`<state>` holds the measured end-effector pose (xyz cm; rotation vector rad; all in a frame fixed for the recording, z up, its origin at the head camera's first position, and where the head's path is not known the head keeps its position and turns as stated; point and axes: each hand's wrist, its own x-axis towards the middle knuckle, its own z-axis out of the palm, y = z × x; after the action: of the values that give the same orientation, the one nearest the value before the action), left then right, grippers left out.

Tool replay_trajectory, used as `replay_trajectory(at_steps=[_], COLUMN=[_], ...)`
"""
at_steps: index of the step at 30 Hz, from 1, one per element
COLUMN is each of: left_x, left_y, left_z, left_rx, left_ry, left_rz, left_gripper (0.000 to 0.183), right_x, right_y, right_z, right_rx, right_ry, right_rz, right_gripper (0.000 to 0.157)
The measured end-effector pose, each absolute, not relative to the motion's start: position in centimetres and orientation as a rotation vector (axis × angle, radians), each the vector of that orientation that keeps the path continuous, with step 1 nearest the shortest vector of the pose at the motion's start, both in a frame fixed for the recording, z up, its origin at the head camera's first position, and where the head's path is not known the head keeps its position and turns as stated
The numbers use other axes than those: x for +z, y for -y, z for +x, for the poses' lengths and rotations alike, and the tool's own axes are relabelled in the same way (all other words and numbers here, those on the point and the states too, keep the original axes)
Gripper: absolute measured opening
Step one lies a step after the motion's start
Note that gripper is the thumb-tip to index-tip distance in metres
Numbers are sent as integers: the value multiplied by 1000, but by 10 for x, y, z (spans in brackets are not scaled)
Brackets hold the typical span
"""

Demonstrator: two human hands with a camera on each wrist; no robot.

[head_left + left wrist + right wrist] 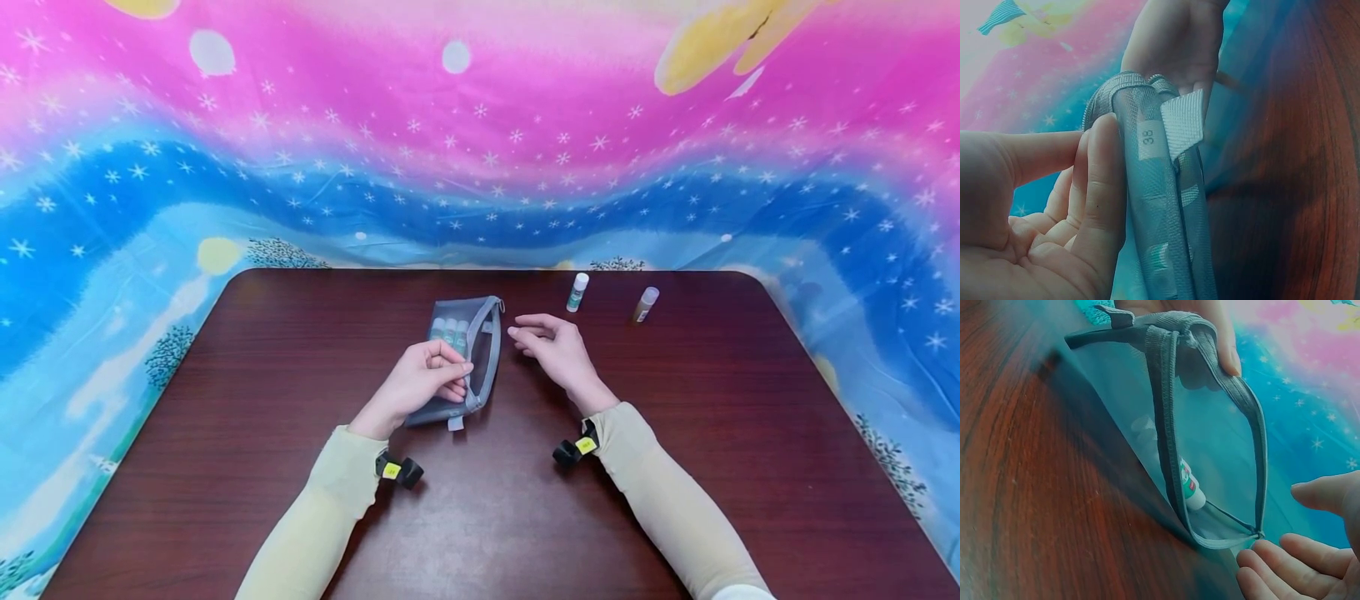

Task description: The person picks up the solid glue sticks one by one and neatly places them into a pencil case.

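A grey mesh zipper pouch (489,358) lies on the table with its zipped mouth gaping toward the right. Through the mesh show several small tubes (450,332) with white caps and green labels. My left hand (427,379) pinches the pouch's zipper edge between thumb and forefinger; in the left wrist view the pouch (1154,175) shows a tag marked 38. My right hand (555,346) is just right of the mouth, fingers loosely extended and holding nothing. In the right wrist view one tube (1192,487) lies inside, and the right fingertips (1266,550) are right by the zipper's end.
Toward the table's back right stand a white-capped tube with a green label (577,292) and a second tube with a clear cap and brownish body (646,305). The dark red wooden table (262,358) ends at a colourful cloth backdrop (480,150). Each wrist wears a black camera.
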<state>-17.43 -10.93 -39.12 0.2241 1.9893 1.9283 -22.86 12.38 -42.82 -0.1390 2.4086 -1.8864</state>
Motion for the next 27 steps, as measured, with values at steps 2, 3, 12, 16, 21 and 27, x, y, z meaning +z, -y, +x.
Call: replay_trajectory(at_steps=[2,3,12,16,21,27], left_x=[-392,-392,-392,-392,-393,-393], left_y=[109,109,109,110,110,109], left_z=[-174,-175,-176,-175,-175,-175], left_rx=[1927,1925,1928,1920,1920,1920], left_ry=[-1993,-1994,-1989,-1991,-1989,-1994], left_rz=[226,226,225,223,224,227], left_gripper=[19,19,19,18,17,17], right_x=[-428,-427,-425,-425,-424,-424], right_y=[-126,-127,-136,-140,-146,-151], right_z=[-229,-229,-228,-228,-227,-226], right_rx=[-1891,-1893,-1878,-1879,-1872,-1867], right_ry=[-2409,-2407,-2412,-2409,-2430,-2461], right_rz=[-136,-134,-111,-101,-82,-39], right_gripper=[44,44,41,41,44,46])
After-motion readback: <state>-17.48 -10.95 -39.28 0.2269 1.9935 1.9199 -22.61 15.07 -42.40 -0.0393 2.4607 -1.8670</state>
